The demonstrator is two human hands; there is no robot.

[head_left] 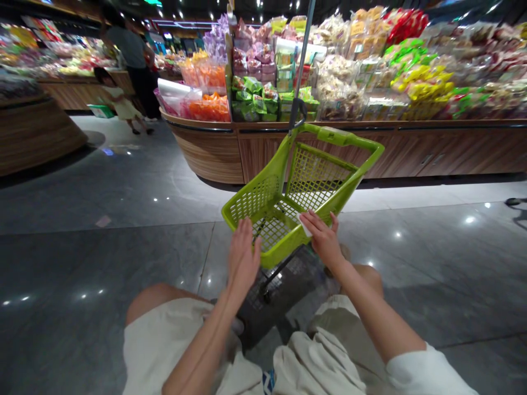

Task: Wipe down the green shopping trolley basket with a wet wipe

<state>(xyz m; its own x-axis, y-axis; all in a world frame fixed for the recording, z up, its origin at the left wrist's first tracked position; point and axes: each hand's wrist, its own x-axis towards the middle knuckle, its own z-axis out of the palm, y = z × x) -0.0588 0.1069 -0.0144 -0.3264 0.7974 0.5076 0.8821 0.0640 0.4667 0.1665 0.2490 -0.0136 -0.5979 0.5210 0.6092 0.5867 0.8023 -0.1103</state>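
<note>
A lime-green plastic shopping basket on a wheeled frame stands tilted on the floor in front of me, its pull handle rising toward the shelves. My left hand rests flat against the basket's near left rim, fingers stretched out. On the near right rim lies my right hand, pressing a small white cloth or paper under its fingers. The basket looks empty inside. I am crouched, with my knees and light shorts at the bottom of the view.
A curved wooden display counter piled with bagged snacks runs behind the basket. Another wooden stand is at far left. Two people stand in the aisle at the back left. Glossy grey floor tiles spread around me.
</note>
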